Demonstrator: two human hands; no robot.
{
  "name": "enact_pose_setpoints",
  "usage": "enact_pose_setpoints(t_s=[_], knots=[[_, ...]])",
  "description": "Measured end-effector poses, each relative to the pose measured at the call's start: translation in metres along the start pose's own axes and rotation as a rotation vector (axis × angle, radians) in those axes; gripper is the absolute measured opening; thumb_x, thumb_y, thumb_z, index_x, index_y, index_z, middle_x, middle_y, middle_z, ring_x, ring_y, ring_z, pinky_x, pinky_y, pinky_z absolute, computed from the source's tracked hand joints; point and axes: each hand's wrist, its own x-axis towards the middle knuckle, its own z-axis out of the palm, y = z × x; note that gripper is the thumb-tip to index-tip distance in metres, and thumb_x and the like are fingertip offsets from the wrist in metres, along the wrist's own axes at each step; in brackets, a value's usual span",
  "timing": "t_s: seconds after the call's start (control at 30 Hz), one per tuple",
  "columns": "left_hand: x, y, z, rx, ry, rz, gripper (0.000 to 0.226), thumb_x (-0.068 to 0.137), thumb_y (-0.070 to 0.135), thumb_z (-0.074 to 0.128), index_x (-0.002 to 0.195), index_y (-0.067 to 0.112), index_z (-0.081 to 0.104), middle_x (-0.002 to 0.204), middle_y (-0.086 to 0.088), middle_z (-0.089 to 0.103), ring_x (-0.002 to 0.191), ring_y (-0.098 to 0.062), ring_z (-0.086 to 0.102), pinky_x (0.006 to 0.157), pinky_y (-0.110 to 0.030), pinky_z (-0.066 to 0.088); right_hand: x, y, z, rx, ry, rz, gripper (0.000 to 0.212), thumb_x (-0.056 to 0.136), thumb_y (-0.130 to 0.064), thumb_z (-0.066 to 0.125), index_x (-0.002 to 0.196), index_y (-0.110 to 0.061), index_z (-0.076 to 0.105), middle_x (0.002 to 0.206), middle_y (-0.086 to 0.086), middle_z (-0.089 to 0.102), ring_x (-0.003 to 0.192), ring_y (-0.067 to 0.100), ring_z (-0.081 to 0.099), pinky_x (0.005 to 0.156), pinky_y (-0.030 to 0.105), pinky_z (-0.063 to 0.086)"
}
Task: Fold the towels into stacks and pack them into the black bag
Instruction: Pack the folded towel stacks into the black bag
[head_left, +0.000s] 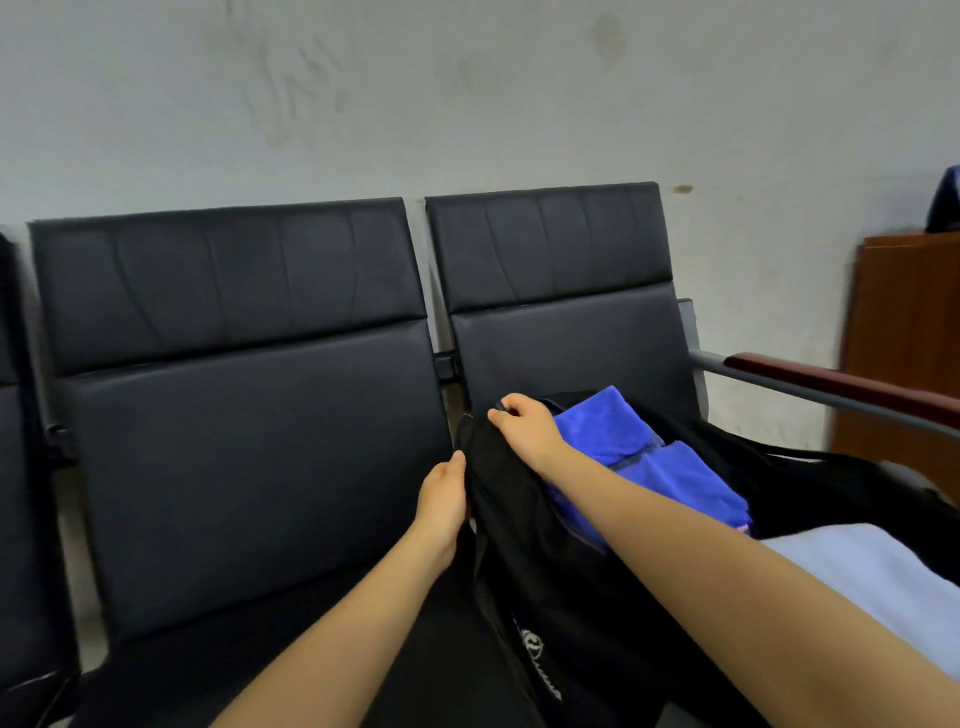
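A black bag (540, 566) lies on the right-hand seat with its mouth open. Folded blue towels (644, 457) sit inside it, their upper parts showing above the opening. My right hand (524, 426) pinches the bag's upper rim at its far left corner, fingers curled around the edge. My left hand (441, 504) grips the bag's left side fabric lower down. A pale blue-grey towel (872, 577) lies at the lower right, beside the bag and partly behind my right forearm.
A row of black padded seats (249, 467) stands against a stained white wall. A wooden armrest on a grey bar (831, 384) runs along the right. A brown wooden cabinet (904, 338) stands at the far right with a dark blue object on top.
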Motion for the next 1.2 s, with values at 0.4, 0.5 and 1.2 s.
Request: enact_pose_setpoints(t_s=[0.4, 0.5, 1.2], knots=[[-0.007, 0.017, 0.062, 0.031, -0.119, 0.086, 0.020, 0.099, 0.026, 0.048, 0.103, 0.010, 0.060, 0.092, -0.007, 0.060, 0.075, -0.016, 0.056, 0.078, -0.031, 0.050, -0.020, -0.010, -0.124, 0.087, -0.189, 0.372, 0.019, 0.095, -0.022, 0.057, 0.079, -0.012, 0.058, 0.053, -0.002, 0.054, 0.037, 0.007, 0.041, 0.038, 0.019, 0.028], [-0.020, 0.008, 0.066, 0.175, -0.039, 0.174, 0.041, 0.096, 0.027, 0.053, 0.135, 0.014, 0.050, 0.121, -0.004, 0.061, 0.101, -0.018, 0.060, 0.095, -0.032, 0.048, -0.055, -0.002, -0.159, -0.001, -0.277, 0.360, 0.016, 0.095, -0.021, 0.054, 0.093, -0.010, 0.066, 0.064, 0.000, 0.067, 0.044, 0.009, 0.047, 0.041, 0.017, 0.031], [-0.107, -0.008, 0.145, 0.943, -0.265, 1.216, 0.051, 0.090, 0.049, 0.042, 0.051, 0.018, 0.034, 0.048, 0.002, 0.036, 0.050, -0.017, 0.038, 0.057, -0.039, 0.042, -0.164, 0.081, -0.321, -0.855, -0.003, 0.455, 0.028, 0.091, -0.031, 0.059, 0.074, -0.010, 0.062, 0.076, 0.009, 0.060, 0.087, 0.030, 0.063, 0.068, 0.032, 0.045]])
